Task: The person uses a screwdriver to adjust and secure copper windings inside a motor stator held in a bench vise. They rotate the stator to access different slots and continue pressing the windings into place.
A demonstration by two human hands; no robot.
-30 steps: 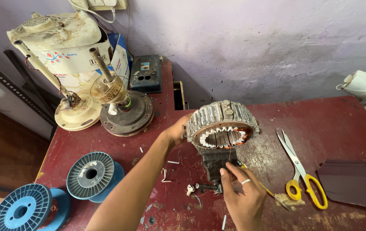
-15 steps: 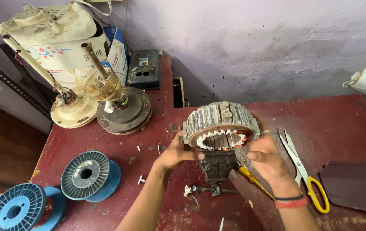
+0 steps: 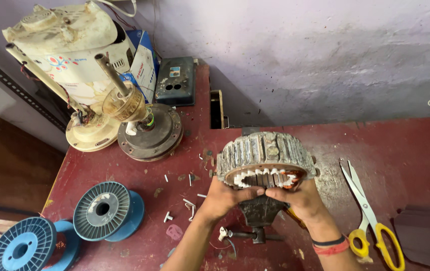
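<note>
Stator core (image 3: 264, 158), a round ring of stacked grey metal plates with white slot liners and some copper wire inside, sat clamped on a small dark bench vise (image 3: 257, 216) near the middle of the red tabletop (image 3: 406, 145), closer to its front edge. Both hands met at the lower opening of the ring. The left hand (image 3: 225, 196) came from the front-left, its fingers curled and pressed against the lower inner rim of the core. The right hand (image 3: 300, 196), with a red and a black band on the wrist, came from the front-right; its fingers were pressed together at the same rim, the fingertips almost touching those of the left hand. What exactly they pinched there, I cannot tell.

Scissors (image 3: 370, 216) with yellow handles lay just to the right of the core, toward the front right corner. Two blue wire spools (image 3: 105, 211) lay flat near the front left corner, one beside the other. A fan motor with its shaft upward (image 3: 144, 128) stood toward the back left, just beside a cream-coloured fan body (image 3: 69, 45). A dark box (image 3: 176, 80) rested at the back edge against the wall. Small white scraps (image 3: 190, 206) were scattered on the tabletop left of the hands.
</note>
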